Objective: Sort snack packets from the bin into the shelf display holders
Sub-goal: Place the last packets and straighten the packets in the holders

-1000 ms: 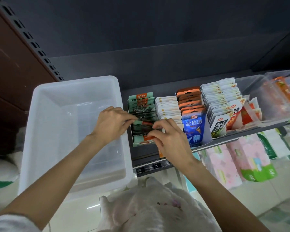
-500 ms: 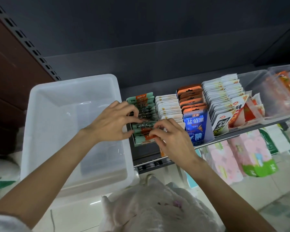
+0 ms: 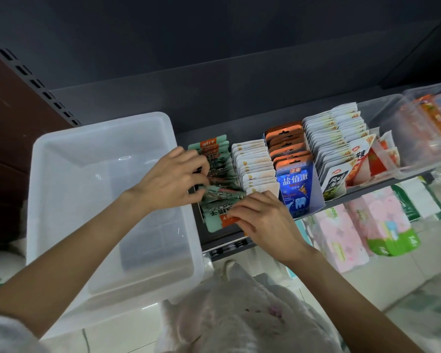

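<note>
Left hand and right hand gripping green packets, bin touching left

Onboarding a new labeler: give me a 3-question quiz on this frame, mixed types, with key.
1. True or false: the white bin on the left holds a heap of snack packets.
2. Multiple choice: both hands are working in which row?
A. green packets
B. cream packets
C. blue-fronted box
3. Fill in: the cream packets sit between the green packets and the ___-topped packets.

Key
1. False; no packets show in it.
2. A; the left hand and right hand both have fingers in the green row.
3. Orange.
</note>
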Demonstrator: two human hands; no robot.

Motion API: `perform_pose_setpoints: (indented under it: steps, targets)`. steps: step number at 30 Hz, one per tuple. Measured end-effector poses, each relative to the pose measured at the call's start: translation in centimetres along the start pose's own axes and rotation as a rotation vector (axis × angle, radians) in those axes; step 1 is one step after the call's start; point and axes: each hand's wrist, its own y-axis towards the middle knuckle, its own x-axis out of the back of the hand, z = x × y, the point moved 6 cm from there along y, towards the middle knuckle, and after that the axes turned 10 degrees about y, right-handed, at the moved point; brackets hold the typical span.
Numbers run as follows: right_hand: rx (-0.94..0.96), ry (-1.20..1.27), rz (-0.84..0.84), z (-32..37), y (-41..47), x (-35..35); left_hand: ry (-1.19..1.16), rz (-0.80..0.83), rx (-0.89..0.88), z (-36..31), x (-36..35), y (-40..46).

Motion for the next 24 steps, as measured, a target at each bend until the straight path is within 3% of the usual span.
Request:
perform_pose_setpoints:
  steps: [7, 11, 18, 24]
  targets:
    - [-0.033, 0.049, 0.076, 0.0, -0.2, -0.1, -0.008, -0.125, 0.344, 0.5, -0.2, -0.6]
    - [-0.075, 0.057, 0.186, -0.1, -0.1, -0.4, 0.025, -0.097, 0.330, 0.2, -0.6, -0.8]
    - [-0.046, -0.133, 0.251, -0.3, 1.8, -1.0, 0.115, 0.022, 0.157, -0.6, -1.3, -0.1]
    - [0.003, -0.137, 0.332, -0.8, 2.7, -1.5, 0.081, -0.035, 0.307, 1.6, -1.1, 0.5]
